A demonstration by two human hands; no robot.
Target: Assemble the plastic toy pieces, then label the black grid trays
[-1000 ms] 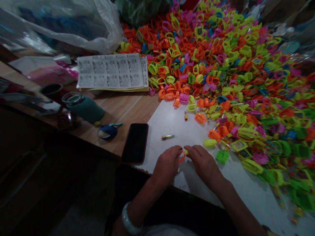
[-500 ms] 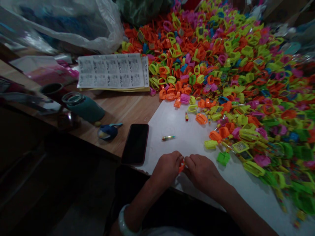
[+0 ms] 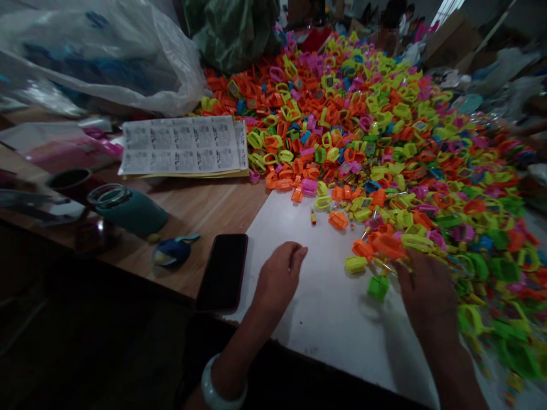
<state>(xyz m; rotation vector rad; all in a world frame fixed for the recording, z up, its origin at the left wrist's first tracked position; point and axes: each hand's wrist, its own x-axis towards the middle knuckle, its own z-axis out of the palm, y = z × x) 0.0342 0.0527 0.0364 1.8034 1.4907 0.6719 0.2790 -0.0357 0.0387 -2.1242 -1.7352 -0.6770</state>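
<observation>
Above the white surface [image 3: 325,302], beside the phone, my left hand [image 3: 280,276] is closed with thumb and fingers together; whatever it holds is hidden. My right hand [image 3: 427,290] reaches over the near edge of the pile of colourful plastic pieces [image 3: 342,131]. Its fingers are blurred by motion, and a smeared orange piece [image 3: 388,245] lies just beyond their tips; contact is unclear. A green piece [image 3: 378,287] and a yellow piece [image 3: 356,263] lie left of that hand.
A black phone [image 3: 223,272] lies left of my left hand. Further left are a blue object [image 3: 171,252], a teal jar [image 3: 132,210] and a dark cup [image 3: 74,185]. Printed sheets [image 3: 182,146] lie behind, near a clear plastic bag [image 3: 115,57]. A person [image 3: 391,23] shows far back.
My hands have separated, the right moving to the pile. The orange piece between them has left that spot. The small tube on the white surface is no longer visible there. The view has shifted upward.
</observation>
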